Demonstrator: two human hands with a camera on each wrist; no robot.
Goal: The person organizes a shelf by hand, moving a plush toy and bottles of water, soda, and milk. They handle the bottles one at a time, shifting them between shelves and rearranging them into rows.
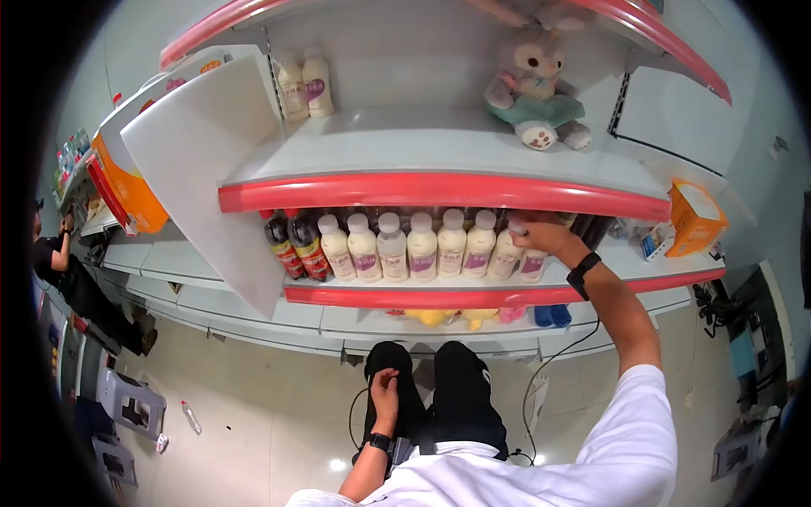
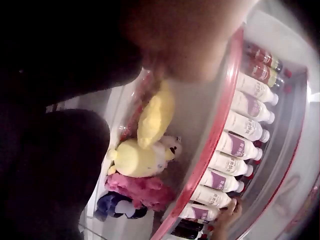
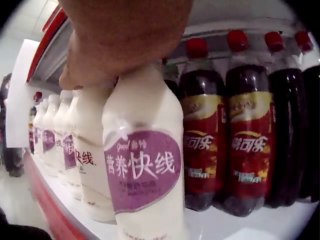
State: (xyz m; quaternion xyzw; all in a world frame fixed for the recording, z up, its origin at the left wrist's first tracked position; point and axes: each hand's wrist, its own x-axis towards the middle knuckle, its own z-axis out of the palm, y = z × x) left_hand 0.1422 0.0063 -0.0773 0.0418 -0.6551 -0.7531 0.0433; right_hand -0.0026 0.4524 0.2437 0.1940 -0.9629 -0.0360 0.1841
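My right hand (image 1: 545,238) reaches onto the lower shelf, its fingers curled at the cap of a white milk bottle (image 1: 504,256), second from the right end of the front row. Under the palm stands the end bottle, its purple label (image 3: 144,170) facing the right wrist view; the hand hides its cap. The other milk bottles (image 1: 422,248) stand upright in a line to the left. My left hand (image 1: 385,397) rests on my thigh, fingers loosely bent and holding nothing; it appears as a blurred shape (image 2: 180,35) in the left wrist view.
Dark cola bottles (image 1: 306,245) flank the row at left, with more (image 3: 248,135) at right. A red-edged shelf (image 1: 439,193) hangs above, bearing a plush rabbit (image 1: 541,93) and two milk bottles (image 1: 316,84). Plush toys (image 2: 142,162) lie below. An orange box (image 1: 697,221) stands right.
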